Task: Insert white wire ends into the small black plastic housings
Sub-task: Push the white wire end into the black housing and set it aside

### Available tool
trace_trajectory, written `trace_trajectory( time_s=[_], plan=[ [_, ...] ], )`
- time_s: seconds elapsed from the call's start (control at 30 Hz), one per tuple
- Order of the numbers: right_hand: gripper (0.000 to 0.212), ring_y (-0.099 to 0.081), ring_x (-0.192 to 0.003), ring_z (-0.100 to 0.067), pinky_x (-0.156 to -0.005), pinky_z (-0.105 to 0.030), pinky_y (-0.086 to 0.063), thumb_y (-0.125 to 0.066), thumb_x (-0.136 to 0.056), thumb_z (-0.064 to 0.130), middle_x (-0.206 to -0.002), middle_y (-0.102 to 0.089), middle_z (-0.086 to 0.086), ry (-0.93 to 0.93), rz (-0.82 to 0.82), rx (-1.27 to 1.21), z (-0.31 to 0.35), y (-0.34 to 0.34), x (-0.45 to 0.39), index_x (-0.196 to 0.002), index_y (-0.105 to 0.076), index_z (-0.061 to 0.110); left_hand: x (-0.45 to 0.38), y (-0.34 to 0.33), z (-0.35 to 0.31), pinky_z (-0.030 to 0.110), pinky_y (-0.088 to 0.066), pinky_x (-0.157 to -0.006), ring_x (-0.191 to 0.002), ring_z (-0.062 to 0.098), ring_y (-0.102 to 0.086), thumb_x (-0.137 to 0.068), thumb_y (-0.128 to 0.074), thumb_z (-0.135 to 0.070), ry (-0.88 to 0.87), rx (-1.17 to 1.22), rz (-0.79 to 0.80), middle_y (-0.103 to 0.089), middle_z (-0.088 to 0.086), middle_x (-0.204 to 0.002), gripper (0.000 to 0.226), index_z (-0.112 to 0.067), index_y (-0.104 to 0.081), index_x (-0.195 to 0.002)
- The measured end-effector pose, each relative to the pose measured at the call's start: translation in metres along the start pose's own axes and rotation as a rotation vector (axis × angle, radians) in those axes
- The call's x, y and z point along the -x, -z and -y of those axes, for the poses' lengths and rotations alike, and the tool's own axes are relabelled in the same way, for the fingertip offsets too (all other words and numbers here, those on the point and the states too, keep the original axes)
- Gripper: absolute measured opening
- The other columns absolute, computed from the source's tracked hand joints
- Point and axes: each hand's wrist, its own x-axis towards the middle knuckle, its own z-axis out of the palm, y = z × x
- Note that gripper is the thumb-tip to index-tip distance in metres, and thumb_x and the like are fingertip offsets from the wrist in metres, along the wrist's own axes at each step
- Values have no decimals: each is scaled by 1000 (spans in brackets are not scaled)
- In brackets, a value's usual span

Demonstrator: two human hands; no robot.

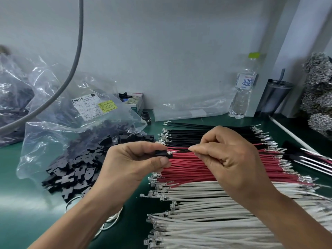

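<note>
Green mat (21,177); wire (179,149) lengthwise left-right.

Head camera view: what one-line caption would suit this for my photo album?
Left hand pinches a black housing while right hand feeds a wire's metal terminal toward it, above rows of black, red and white wires.

Small black housing (163,153) held level, white wires (206,212) heaped on table, metal terminals leftward

pale grey wall (161,42), green worktop (10,173)
</note>
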Motion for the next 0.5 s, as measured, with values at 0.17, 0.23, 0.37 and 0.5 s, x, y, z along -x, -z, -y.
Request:
trace_trajectory(
  time_s=[0.17, 0.23, 0.37, 0.5],
  plan=[
    [13, -59, -79, -11, -66, -25, -50, -74, -87, 14, -82, -59, 8, -19, -18, 38, 0, -1, 1, -98, -81, 17, 1, -2, -1, 25, -61, -70, -80, 33, -78, -57, -86, -9, 5, 13, 1, -78, 21, -88, 33, -9, -83, -90],
    [13, -59, -79, -11, -66, -26, -51, -74, -87, 15, -82, -60, 7, -19, -10, 46, 1, -1, 1, -97, -82, 17, 1, -2, 0, 24, -61, -70, -80, 32, -78, -59, -85, -7, -2, 4, 7, -79, 20, -87, 31, -10, -83, -90],
    [13, -60, -80, -11, -67, -27, -52, -76, -86, 11, -82, -60, 8, -24, 18, 38, 1, 1, -1, -96, -82, 18, 0, -1, 2, 24, -61, -72, -82, 32, -78, -64, -84, -3, -32, -31, 19, -79, 19, -88, 28, -10, -83, -91],
    [14, -62, -81, -12, -69, -22, -50, -76, -87, 13, -84, -61, 12, -77, 93, -68, -1, 0, -1, -96, -82, 22, 1, -1, 5, 23, -61, -76, -83, 28, -78, -67, -85, -3, -135, -173, 15, -80, 12, -88, 25, -16, -84, -88]
  ],
)
